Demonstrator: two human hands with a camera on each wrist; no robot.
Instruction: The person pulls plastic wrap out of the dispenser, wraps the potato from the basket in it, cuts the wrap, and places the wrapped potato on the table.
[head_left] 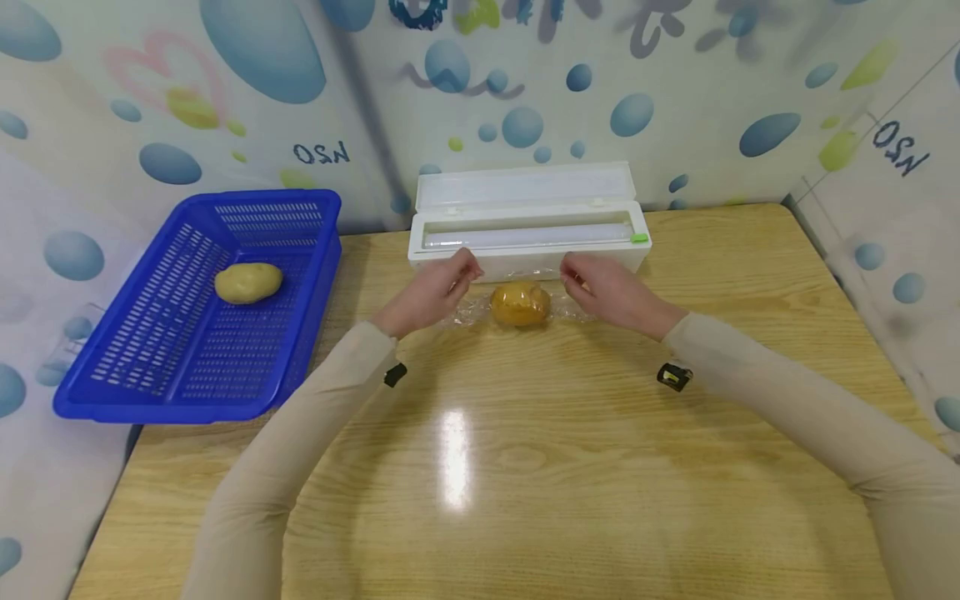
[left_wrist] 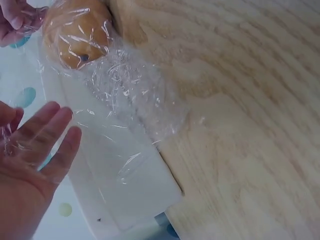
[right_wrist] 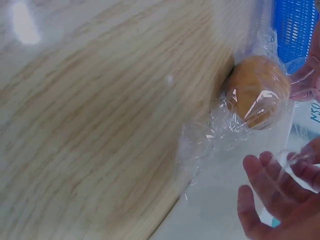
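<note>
A yellow-brown potato [head_left: 521,303] with clear cling film [left_wrist: 145,95] around it lies on the table, just in front of a white box. Crumpled film spreads out on both sides of it. To its left, my left hand [head_left: 435,292] pinches an edge of the film between thumb and forefinger, the other fingers loosely extended in the left wrist view. My right hand [head_left: 615,292] does likewise on the right, raised slightly above the table; thin film shows at its fingertips in the right wrist view. Both hands are apart from the potato itself.
The white cling film box [head_left: 525,265] stands against the wall, its lid [head_left: 525,190] up and a film roll [head_left: 528,236] inside. A green slider [head_left: 639,238] sits at its right end. At left, a blue basket [head_left: 300,367] holds another potato [head_left: 248,283].
</note>
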